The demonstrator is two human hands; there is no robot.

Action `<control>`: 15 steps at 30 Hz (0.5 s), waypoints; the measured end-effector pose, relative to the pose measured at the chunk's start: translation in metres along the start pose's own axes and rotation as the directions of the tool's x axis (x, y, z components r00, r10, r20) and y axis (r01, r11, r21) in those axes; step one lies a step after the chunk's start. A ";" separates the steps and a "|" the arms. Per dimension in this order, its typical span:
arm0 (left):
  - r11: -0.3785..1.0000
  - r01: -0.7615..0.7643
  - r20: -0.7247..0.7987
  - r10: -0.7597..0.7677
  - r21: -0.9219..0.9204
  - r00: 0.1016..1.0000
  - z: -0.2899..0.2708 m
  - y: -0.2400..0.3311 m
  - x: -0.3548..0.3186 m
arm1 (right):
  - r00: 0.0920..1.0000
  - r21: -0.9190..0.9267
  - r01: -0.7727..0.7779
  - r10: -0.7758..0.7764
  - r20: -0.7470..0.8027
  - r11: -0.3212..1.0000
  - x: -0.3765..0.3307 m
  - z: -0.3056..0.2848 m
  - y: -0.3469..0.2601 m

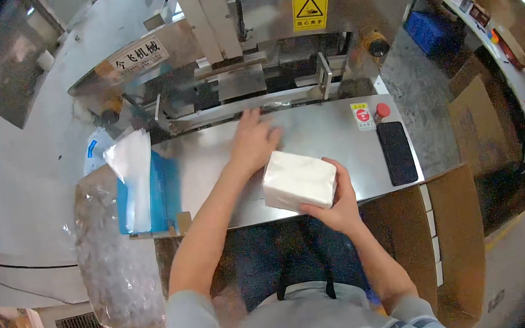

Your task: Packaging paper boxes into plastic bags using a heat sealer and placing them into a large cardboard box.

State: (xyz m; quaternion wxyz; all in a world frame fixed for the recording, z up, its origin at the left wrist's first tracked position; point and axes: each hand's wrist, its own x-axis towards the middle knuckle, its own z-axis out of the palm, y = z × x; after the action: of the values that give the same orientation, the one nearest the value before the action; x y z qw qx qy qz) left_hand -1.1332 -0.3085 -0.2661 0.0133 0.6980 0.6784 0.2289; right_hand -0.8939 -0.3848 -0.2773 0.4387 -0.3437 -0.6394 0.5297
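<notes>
Seen from the head camera, the person is sitting at a flat stainless-steel machine table (332,130) in front of a grey metal packing machine (245,44). The right hand (340,203) is gripping a white rectangular block of stacked tissue paper (299,179) from below and from its near end, fingers wrapping its right edge and thumb pressing its near face; the block is hovering over the near edge of the table, tilted slightly. The left hand (252,142) is lying palm-down on the table just beyond the block, fingers stretched flat and slightly spread toward the machine's opening, holding nothing. At the table's left end a blue plastic tray (161,189) is carrying a stack of clear white plastic bags (134,176). At the right end a black flat phone (397,152) is resting beside a red round push button (382,110). A brown cardboard box (459,229) is standing to the person's right.
</notes>
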 end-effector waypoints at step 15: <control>0.970 0.057 0.303 0.018 -0.236 0.953 0.018 -0.001 0.053 | 0.997 -0.053 -0.013 0.017 0.070 0.998 -0.009 -0.002 -0.006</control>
State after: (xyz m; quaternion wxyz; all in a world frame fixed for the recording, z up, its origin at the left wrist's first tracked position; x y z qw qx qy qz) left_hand -1.1300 -0.2526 -0.2665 0.2045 0.7111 0.6422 0.2001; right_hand -0.8885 -0.3929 -0.2729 0.4027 -0.3409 -0.6658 0.5276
